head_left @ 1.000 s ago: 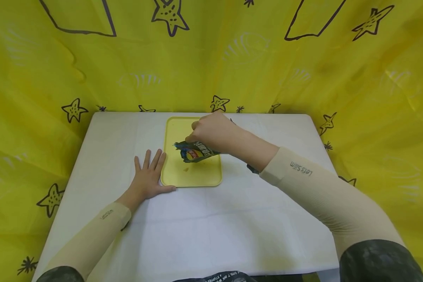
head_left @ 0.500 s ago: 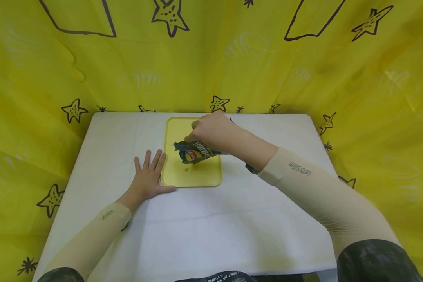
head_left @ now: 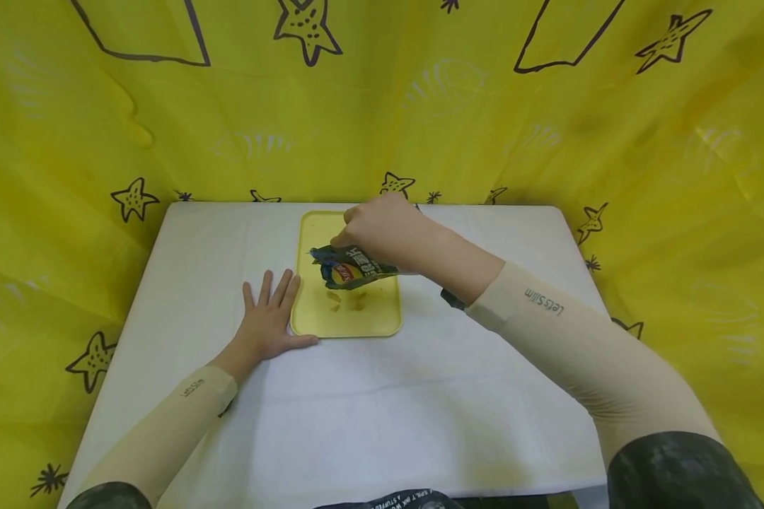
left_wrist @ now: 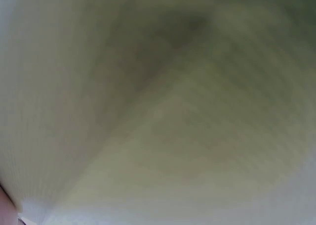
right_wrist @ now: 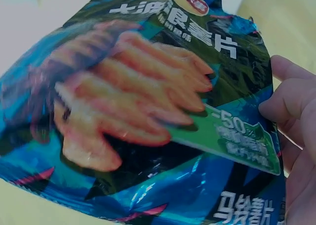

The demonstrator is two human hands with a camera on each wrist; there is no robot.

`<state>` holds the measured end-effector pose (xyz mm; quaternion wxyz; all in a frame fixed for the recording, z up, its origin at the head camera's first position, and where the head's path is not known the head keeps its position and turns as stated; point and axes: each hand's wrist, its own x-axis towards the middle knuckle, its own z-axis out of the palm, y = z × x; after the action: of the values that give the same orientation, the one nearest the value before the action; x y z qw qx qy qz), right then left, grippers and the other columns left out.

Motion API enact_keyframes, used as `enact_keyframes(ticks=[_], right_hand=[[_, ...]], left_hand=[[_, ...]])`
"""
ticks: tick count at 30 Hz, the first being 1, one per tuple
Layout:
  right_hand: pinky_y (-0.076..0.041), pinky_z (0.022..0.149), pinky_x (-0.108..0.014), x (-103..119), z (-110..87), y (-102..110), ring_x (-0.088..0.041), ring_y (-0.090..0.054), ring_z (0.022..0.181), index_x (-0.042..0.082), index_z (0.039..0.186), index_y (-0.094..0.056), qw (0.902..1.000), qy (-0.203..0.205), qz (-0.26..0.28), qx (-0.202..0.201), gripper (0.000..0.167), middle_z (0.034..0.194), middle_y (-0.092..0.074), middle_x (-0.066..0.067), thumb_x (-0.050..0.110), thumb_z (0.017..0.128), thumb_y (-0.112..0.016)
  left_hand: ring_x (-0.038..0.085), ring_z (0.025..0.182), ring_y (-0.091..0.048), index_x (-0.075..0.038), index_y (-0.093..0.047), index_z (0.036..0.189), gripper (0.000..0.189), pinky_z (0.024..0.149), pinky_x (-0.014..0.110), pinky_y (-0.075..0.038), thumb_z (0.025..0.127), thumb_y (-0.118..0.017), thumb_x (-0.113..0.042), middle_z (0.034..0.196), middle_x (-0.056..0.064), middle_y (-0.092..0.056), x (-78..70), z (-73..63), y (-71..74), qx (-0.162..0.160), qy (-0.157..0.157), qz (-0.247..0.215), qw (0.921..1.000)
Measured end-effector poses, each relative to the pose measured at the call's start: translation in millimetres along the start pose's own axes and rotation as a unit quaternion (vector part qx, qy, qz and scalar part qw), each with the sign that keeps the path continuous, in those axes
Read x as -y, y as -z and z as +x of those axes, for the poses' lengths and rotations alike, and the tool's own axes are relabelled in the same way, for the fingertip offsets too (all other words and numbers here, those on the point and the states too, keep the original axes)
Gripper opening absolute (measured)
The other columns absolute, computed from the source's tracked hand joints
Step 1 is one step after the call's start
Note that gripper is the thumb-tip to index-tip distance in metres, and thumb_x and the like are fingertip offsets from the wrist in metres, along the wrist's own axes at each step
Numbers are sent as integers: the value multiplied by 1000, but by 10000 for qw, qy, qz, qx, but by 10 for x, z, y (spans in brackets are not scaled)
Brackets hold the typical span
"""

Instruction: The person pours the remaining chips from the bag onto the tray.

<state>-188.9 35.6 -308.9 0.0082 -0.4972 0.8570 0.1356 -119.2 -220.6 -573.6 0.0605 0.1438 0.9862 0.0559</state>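
Note:
My right hand [head_left: 382, 230] grips a dark blue and black potato chip bag [head_left: 356, 270] by its side, tilted above the yellow tray [head_left: 344, 326]. In the right wrist view the bag [right_wrist: 133, 96] shows a printed picture of ridged chips, with fingers [right_wrist: 294, 94] at its right edge. Several brown chip pieces [head_left: 358, 302] lie on the tray below the bag's torn end. My left hand [head_left: 269, 322] lies flat with fingers spread, its fingertips and thumb at the tray's left edge and near corner. The left wrist view is blurred, mostly beige sleeve cloth.
A white cloth covers the table [head_left: 369, 417] under the tray. Behind it and at both sides hangs a yellow curtain [head_left: 356, 120] with starfish drawings. Beige arm sleeves [head_left: 547, 339] cover both forearms.
My right hand and the bag have risen slightly. More chip pieces now lie on the tray, where one small piece showed before. The left hand stays in place.

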Motion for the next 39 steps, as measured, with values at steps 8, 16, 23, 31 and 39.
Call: enact_keyframes(ticks=[8,16,23,31,39], right_hand=[[-57,64,-40,8,10,35,-19,-67,83,40,119,-73,9999,-8,39,94,42,101,-73,3,22,82,-84],[-57,64,-37,24,9,30,-18,-65,78,38,116,-74,9996,-10,-114,251,37,97,-73,3,21,84,-82],[-57,63,-36,46,25,44,-17,-65,75,39,117,-74,9991,41,-307,281,37,98,-74,3,21,86,-81],[-56,62,-35,57,32,60,-16,-63,74,39,117,-74,9989,82,-355,300,35,98,-73,3,20,87,-79],[-57,66,-35,76,41,57,-16,-63,77,39,119,-73,9984,58,-399,387,38,100,-73,4,21,86,-80]], left_hand=[[43,151,14,-15,5,161,131,109,73,15,69,-36,-98,169,8,7,13,-3,-17,-27,2,50,10000],[43,151,14,-14,5,161,130,109,73,14,70,-38,-97,169,9,7,6,-9,-18,22,0,7,10000],[42,151,15,-15,5,161,131,109,72,16,68,-31,-99,169,8,8,-2,5,-14,72,36,84,9999],[43,151,15,-14,5,161,131,109,72,16,68,-33,-99,169,9,8,3,6,-6,78,47,98,9999],[42,151,16,-15,5,161,131,109,72,17,68,-30,-100,169,8,9,11,13,-36,43,35,87,9999]])
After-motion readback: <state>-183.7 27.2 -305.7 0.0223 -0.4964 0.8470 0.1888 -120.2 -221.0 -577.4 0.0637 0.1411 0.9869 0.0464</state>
